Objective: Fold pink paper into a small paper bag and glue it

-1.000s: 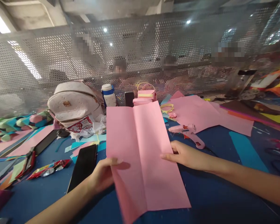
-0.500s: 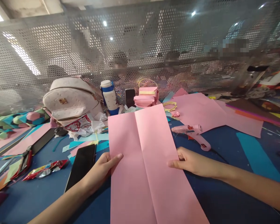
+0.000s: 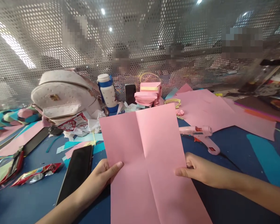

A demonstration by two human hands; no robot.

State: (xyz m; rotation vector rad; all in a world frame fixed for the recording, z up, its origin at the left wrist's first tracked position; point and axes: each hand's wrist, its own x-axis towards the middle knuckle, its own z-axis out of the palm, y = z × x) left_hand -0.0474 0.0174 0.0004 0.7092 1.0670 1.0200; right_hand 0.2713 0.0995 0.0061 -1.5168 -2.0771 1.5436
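Observation:
A pink sheet of paper (image 3: 149, 161) with a lengthwise crease and a fainter cross crease is held up in front of me over the blue table (image 3: 233, 199). My left hand (image 3: 102, 177) pinches its left edge, thumb on top. On the right edge, my right hand (image 3: 200, 171) grips the sheet with its fingers curled. A black phone (image 3: 76, 172) lies face up just left of my left hand. A pink glue gun (image 3: 200, 135) rests on the table just beyond my right hand.
At the back stand a white backpack (image 3: 60, 98), a white and blue bottle (image 3: 106, 93), a second phone (image 3: 130, 94) and a small pink paper bag (image 3: 148, 91). More pink sheets (image 3: 207, 109) lie right. Snack wrappers (image 3: 35, 174) and paper scraps litter the left. A perforated metal screen (image 3: 140, 46) closes the far side.
The sheet has tilted upright toward me and now shows a cross crease. Both hands stayed on its edges while the view dropped lower.

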